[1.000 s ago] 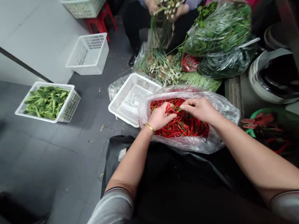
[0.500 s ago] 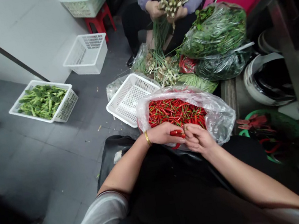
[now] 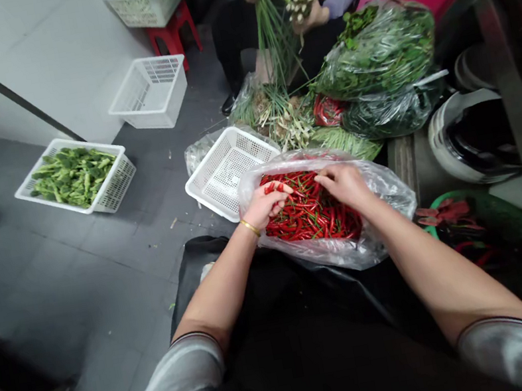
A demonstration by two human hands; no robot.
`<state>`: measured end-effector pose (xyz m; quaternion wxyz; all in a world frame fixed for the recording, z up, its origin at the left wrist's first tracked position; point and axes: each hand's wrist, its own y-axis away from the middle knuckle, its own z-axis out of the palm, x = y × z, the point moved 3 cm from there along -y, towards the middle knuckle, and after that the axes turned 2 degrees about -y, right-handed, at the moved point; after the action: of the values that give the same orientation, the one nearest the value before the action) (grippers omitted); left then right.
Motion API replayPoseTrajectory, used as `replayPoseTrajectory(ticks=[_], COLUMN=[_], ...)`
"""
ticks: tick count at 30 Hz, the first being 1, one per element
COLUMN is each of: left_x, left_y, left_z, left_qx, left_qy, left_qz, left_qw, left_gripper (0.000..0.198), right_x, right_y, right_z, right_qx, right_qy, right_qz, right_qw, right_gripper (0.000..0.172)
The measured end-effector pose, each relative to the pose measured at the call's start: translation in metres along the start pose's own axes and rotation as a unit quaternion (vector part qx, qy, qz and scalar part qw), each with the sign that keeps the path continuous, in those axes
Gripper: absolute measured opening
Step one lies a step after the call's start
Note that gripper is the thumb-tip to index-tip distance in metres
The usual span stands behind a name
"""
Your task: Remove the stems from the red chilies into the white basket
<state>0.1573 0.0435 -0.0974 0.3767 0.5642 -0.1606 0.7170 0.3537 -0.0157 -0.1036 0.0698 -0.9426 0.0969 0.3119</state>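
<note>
Red chilies (image 3: pixel 318 216) in plastic bag (image 3: pixel 389 190); long axes at mixed angles

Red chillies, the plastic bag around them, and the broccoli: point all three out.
Red chillies (image 3: pixel 313 213): head view, middle of the loose pile.
Plastic bag (image 3: pixel 388 190): head view, crumpled side toward the picture's right.
Broccoli (image 3: pixel 77 179): head view, middle of the heap.
</note>
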Motion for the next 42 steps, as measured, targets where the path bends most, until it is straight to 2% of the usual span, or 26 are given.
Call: replayPoseTrajectory(ticks=[2,4,7,9,10,11,13,15,17,19,22,23,25,27,28,30,31,34,35,37,38,39,40,42], left_x=[-0.005,-0.01,-0.018,-0.02,-0.018,-0.016,-0.008,0.002,0.008,0.009,0.006,0.005,0.003,0.004,0.006,0.013,0.017,0.027,0.029,0.03,0.03,0.029,0.028,0.029], left_y=[-0.004,-0.006,-0.003,0.002,0.005,0.007,0.01,0.01,0.01,0.009,0.006,0.005,0.003,0.002,0.003,0.007,0.01,0.024,0.028,0.032,0.032,0.032,0.03,0.026], left_z=[0.013,0.028,0.041,0.041,0.039,0.036,0.026,0.015,0.007,0.004,0.009,0.014,0.025,0.032,0.033,0.03,0.028,0.023,0.021,0.018,0.017,0.017,0.016,0.01], left_qx=[0.027,0.019,-0.004,-0.021,-0.027,-0.029,-0.023,-0.024,-0.034,-0.019,0.043,0.052,0.041,0.02,0.011,-0.033,-0.075,-0.208,-0.227,-0.225,-0.219,-0.212,-0.199,-0.145], left_qy=[-0.043,-0.055,-0.031,-0.005,0.013,0.035,0.091,0.145,0.162,0.116,-0.078,-0.165,-0.332,-0.443,-0.464,-0.44,-0.403,-0.269,-0.239,-0.21,-0.204,-0.196,-0.181,-0.13], left_qz=[0.027,0.03,-0.041,-0.1,-0.12,-0.129,-0.118,-0.085,-0.056,-0.034,0.034,0.067,0.119,0.136,0.136,0.12,0.102,0.014,-0.016,-0.059,-0.071,-0.075,-0.072,-0.052], left_qw=[0.998,0.998,0.999,0.995,0.992,0.991,0.989,0.985,0.985,0.993,0.995,0.983,0.935,0.886,0.875,0.889,0.907,0.94,0.944,0.95,0.952,0.954,0.96,0.98], left_gripper=[0.023,0.024,0.033,0.037,0.036,0.033,0.027,0.025,0.026,0.027,0.022,0.019,0.013,0.008,0.012,0.021,0.024,0.034,0.036,0.039,0.04,0.04,0.039,0.039], right_x=[-0.017,-0.036,-0.047,-0.038,-0.031,-0.022,-0.008,-0.002,-0.004,-0.013,-0.027,-0.033,-0.045,-0.058,-0.064,-0.073,-0.078,-0.092,-0.096,-0.099,-0.096,-0.091,-0.083,-0.062], right_y=[0.012,0.025,0.037,0.037,0.036,0.035,0.032,0.028,0.024,0.02,0.018,0.02,0.025,0.032,0.035,0.041,0.044,0.052,0.054,0.055,0.053,0.049,0.044,0.031], right_z=[-0.009,-0.013,-0.01,-0.003,0.002,0.008,0.02,0.028,0.028,0.021,-0.001,-0.008,-0.02,-0.027,-0.029,-0.029,-0.028,-0.021,-0.02,-0.021,-0.022,-0.023,-0.022,-0.016], right_qx=[-0.006,-0.005,0.049,0.079,0.074,0.052,-0.031,-0.12,-0.177,-0.212,-0.206,-0.191,-0.161,-0.129,-0.115,-0.104,-0.112,-0.155,-0.163,-0.166,-0.166,-0.166,-0.164,-0.155], right_qy=[-0.089,-0.121,-0.048,0.023,0.06,0.098,0.18,0.256,0.304,0.324,0.324,0.314,0.261,0.148,0.069,-0.122,-0.22,-0.453,-0.5,-0.554,-0.56,-0.546,-0.507,-0.347], right_qz=[-0.016,-0.054,-0.107,-0.093,-0.074,-0.052,-0.007,0.027,0.039,0.028,0.006,-0.003,-0.041,-0.09,-0.107,-0.112,-0.102,-0.065,-0.057,-0.048,-0.046,-0.044,-0.043,-0.04], right_qw=[0.996,0.991,0.992,0.992,0.993,0.992,0.983,0.959,0.935,0.922,0.923,0.93,0.951,0.976,0.985,0.981,0.964,0.876,0.849,0.814,0.81,0.82,0.845,0.924], right_gripper=[0.027,0.028,0.028,0.028,0.028,0.028,0.028,0.029,0.029,0.028,0.028,0.028,0.025,0.019,0.016,0.019,0.024,0.037,0.037,0.035,0.034,0.033,0.031,0.028])
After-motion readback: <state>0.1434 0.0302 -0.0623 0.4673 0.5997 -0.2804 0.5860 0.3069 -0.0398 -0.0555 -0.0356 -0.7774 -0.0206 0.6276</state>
